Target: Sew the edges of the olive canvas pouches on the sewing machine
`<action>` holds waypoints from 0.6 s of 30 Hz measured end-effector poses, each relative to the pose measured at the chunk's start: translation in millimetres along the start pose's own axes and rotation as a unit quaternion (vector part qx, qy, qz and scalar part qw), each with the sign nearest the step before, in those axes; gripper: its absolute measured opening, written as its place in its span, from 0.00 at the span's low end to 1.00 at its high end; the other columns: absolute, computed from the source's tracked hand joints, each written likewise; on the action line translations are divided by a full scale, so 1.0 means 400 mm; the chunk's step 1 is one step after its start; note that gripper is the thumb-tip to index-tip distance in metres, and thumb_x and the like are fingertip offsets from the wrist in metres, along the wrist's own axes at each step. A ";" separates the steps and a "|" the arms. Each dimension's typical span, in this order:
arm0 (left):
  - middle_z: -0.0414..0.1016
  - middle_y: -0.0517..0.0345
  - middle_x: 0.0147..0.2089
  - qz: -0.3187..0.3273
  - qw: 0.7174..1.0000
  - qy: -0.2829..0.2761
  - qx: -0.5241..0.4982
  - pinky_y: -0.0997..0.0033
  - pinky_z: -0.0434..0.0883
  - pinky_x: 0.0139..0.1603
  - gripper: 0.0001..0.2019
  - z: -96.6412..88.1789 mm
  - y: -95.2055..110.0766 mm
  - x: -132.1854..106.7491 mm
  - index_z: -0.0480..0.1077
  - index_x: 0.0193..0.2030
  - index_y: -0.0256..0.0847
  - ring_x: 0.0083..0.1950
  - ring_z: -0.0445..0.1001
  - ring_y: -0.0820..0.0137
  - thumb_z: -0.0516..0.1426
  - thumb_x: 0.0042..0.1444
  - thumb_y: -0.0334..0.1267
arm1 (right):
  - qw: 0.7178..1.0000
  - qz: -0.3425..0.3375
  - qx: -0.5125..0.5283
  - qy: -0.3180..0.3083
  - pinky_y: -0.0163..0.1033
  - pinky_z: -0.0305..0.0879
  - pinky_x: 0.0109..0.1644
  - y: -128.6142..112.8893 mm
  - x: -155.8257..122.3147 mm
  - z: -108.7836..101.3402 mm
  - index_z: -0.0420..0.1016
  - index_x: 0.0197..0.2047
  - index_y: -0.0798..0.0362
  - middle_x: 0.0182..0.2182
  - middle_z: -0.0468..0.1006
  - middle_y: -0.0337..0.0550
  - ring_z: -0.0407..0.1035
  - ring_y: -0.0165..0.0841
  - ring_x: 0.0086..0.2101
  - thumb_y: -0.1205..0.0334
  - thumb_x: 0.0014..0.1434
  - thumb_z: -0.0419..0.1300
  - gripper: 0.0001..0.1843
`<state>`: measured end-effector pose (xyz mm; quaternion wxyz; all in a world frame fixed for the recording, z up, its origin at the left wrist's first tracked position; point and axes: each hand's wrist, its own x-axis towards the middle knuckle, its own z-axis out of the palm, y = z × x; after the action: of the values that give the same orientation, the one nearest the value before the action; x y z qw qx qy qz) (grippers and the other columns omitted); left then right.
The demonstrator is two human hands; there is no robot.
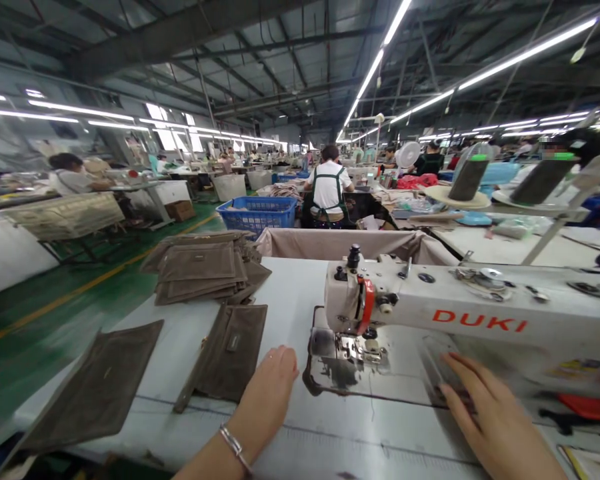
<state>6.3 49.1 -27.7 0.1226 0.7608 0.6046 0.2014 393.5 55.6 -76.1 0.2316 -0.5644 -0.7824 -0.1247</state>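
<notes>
My left hand (273,380), wearing a silver bracelet, is over the table with its fingers curled together; whatever may be under them is hidden. Just left of it lies a dark brown fabric pouch (233,353) with a small label and a flap folded along its left side. Near the machine bed, my right hand (490,413) has its thumb and fingers apart. A small dark thing beyond the palm is too blurred to name. Between the hands stands a white sewing machine (395,300); its presser foot (355,347) has no fabric under it.
A flat brown fabric piece (100,380) hangs toward the table's left edge. Behind it is a stack of brown pieces (200,267). A cloth-lined bin (300,243) borders the far edge. Thread cones (470,177) stand at right. A person (330,187) sits ahead beside a blue basket (255,212).
</notes>
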 end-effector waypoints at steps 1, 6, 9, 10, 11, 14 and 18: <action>0.70 0.52 0.37 -0.003 1.000 -0.005 -0.002 0.60 0.65 0.43 0.09 -0.001 -0.004 -0.009 0.66 0.35 0.39 0.39 0.68 0.61 0.47 0.63 0.28 | 1.000 0.002 -0.009 -0.014 0.54 0.62 0.58 0.015 -0.007 -0.006 0.65 0.59 0.56 0.54 0.70 0.54 0.67 0.47 0.51 0.50 0.63 0.52 0.25; 0.74 0.51 0.41 -0.016 1.000 -0.015 -0.020 0.62 0.66 0.47 0.10 -0.027 -0.002 -0.042 0.67 0.44 0.40 0.43 0.72 0.62 0.47 0.63 0.29 | 0.996 -0.030 -0.012 -0.079 0.53 0.66 0.52 0.084 -0.040 0.003 0.73 0.50 0.50 0.44 0.77 0.50 0.71 0.45 0.42 0.60 0.62 0.50 0.17; 0.73 0.52 0.40 -0.020 0.999 -0.009 -0.036 0.64 0.65 0.47 0.10 -0.044 0.014 -0.051 0.69 0.39 0.41 0.43 0.72 0.63 0.47 0.63 0.31 | 0.999 -0.010 0.000 -0.044 0.50 0.68 0.48 0.067 -0.037 0.002 0.74 0.46 0.50 0.40 0.77 0.52 0.72 0.45 0.40 0.61 0.62 0.48 0.15; 0.73 0.54 0.38 -0.024 0.999 -0.008 -0.047 0.65 0.65 0.45 0.10 -0.047 0.019 -0.055 0.69 0.37 0.41 0.41 0.72 0.64 0.47 0.63 0.31 | 1.000 0.006 0.006 -0.027 0.49 0.69 0.47 0.044 -0.031 -0.003 0.73 0.45 0.50 0.39 0.77 0.51 0.73 0.44 0.39 0.60 0.63 0.47 0.14; 0.72 0.55 0.37 -0.029 0.998 -0.007 -0.060 0.66 0.65 0.43 0.10 -0.048 0.023 -0.059 0.69 0.36 0.41 0.39 0.72 0.65 0.48 0.63 0.31 | 0.999 0.022 0.016 -0.017 0.47 0.70 0.45 0.012 -0.023 -0.010 0.71 0.44 0.50 0.38 0.76 0.51 0.73 0.43 0.38 0.59 0.65 0.46 0.14; 0.71 0.57 0.35 -0.044 0.995 0.000 -0.090 0.68 0.64 0.39 0.08 -0.043 0.029 -0.073 0.69 0.36 0.41 0.35 0.70 0.67 0.49 0.62 0.30 | 0.996 0.036 0.065 -0.056 0.43 0.71 0.39 -0.138 0.016 -0.030 0.67 0.47 0.48 0.42 0.74 0.47 0.73 0.39 0.36 0.54 0.67 0.46 0.13; 0.70 0.58 0.35 -0.048 0.995 0.012 -0.092 0.69 0.63 0.40 0.09 -0.039 0.029 -0.088 0.69 0.36 0.41 0.35 0.69 0.68 0.49 0.62 0.29 | 0.984 -0.074 0.105 -0.123 0.42 0.70 0.37 -0.355 0.090 -0.030 0.62 0.59 0.45 0.43 0.72 0.45 0.72 0.37 0.36 0.64 0.65 0.53 0.19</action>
<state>2.8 11.2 -14.5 0.1947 0.7142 0.6204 0.2592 253.4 32.7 -38.4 0.1816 -0.4890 -0.8531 0.0113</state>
